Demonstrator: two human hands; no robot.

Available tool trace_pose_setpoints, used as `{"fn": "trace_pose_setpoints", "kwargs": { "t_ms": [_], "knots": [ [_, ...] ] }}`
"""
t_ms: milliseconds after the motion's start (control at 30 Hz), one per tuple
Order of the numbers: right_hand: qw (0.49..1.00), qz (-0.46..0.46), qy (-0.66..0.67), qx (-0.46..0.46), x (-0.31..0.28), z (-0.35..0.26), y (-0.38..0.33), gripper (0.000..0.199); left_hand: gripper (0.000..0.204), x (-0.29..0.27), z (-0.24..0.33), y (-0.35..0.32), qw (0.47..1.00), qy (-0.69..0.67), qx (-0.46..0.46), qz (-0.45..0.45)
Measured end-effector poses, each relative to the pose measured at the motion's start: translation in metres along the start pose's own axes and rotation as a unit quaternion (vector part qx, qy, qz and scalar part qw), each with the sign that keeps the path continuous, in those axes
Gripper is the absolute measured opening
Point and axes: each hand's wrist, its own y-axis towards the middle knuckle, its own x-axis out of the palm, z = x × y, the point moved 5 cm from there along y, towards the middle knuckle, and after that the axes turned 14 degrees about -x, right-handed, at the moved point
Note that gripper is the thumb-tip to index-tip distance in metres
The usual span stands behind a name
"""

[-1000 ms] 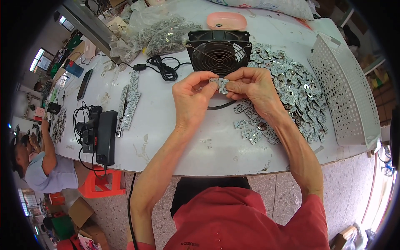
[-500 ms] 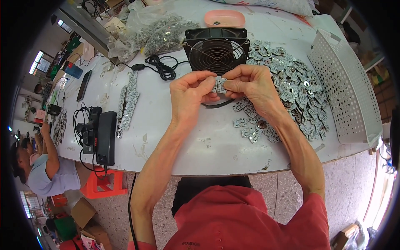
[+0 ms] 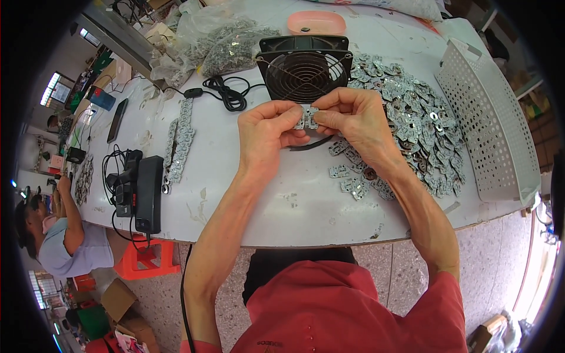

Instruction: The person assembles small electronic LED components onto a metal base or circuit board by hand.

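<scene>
While the left hand and right hand pinch a small silvery, pierced metal piece above the tabletop, back from its near edge, a black fan blocks the space beyond, beside heaped metal parts.

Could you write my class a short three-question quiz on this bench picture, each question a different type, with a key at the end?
1. Multiple choice: What do the left hand and right hand hold between them?
a) a coiled cable
b) silvery metal hardware
c) a black phone

2. True or false: Seen from the person's side, the loose heap of metal pieces lies to the left of the black fan.

3. Fill the gap: The shallow dish beyond the fan is ____ in colour.

Key:
1. b
2. False: the heap lies to the fan's right.
3. pink
</scene>
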Motion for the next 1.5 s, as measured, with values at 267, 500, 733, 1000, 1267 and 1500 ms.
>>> {"fn": "trace_pose_setpoints", "kwargs": {
  "t_ms": [267,500,733,1000,1267,1500],
  "knots": [
    [0.994,0.023,-0.079,-0.077,0.005,-0.002,-0.003,0.009,0.017,-0.003,0.0,-0.003,0.999,0.033,0.008,0.012],
    [0.996,-0.004,-0.061,-0.057,0.0,-0.006,0.0,0.009,0.016,0.0,0.004,-0.008,0.996,0.072,0.044,0.008],
    [0.996,-0.043,-0.072,-0.029,-0.009,-0.009,0.003,0.009,0.017,0.015,0.005,-0.014,0.988,0.143,0.055,-0.006],
    [0.998,-0.033,-0.061,-0.013,-0.025,-0.027,0.008,0.01,0.016,0.017,0.006,-0.018,0.978,0.197,0.071,0.021],
    [0.999,0.023,-0.02,-0.014,-0.028,-0.025,0.009,0.01,0.015,0.055,-0.011,-0.029,0.896,0.404,0.158,-0.095],
    [1.0,0.009,-0.015,0.016,-0.016,-0.021,0.003,0.011,0.017,0.009,0.01,-0.013,0.994,0.05,0.091,-0.03]
  ]
}}
